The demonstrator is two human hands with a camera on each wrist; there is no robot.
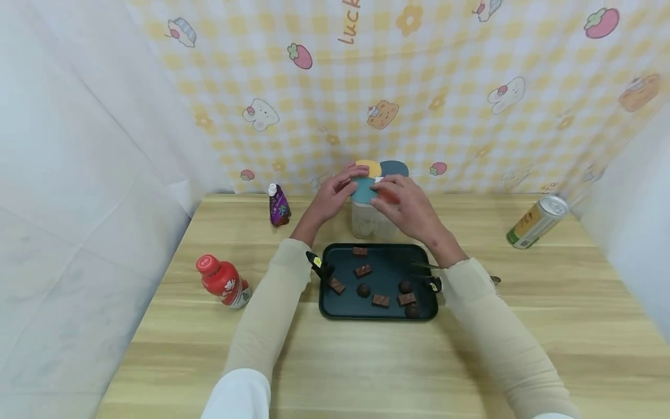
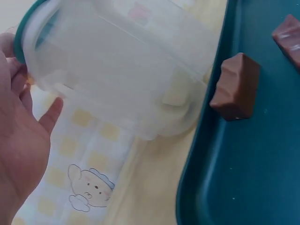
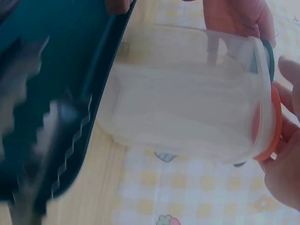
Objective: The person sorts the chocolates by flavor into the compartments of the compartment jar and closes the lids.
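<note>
A clear plastic storage container [image 1: 364,220] stands upright behind the tray, with yellow, dark blue, teal and orange-red lid sections. My left hand [image 1: 335,195] grips its top from the left, fingers on the teal lid [image 1: 362,191]. From the right, my right hand [image 1: 410,206] holds the orange-red lid [image 3: 276,122], its fingertips reaching the teal section. Pale pieces [image 2: 176,93] show dimly at the container's bottom. Below both wrists lies the dark tray [image 1: 345,308], with several chocolate bars [image 1: 380,301] and round chocolates [image 1: 363,290] on it.
Metal tongs [image 3: 51,150] with serrated tips lie over the tray's right side, partly under the right forearm. A red bottle [image 1: 225,282] and a purple pouch [image 1: 279,206] stand left. A can [image 1: 537,222] stands at the right. A patterned cloth [image 1: 335,75] hangs behind the table.
</note>
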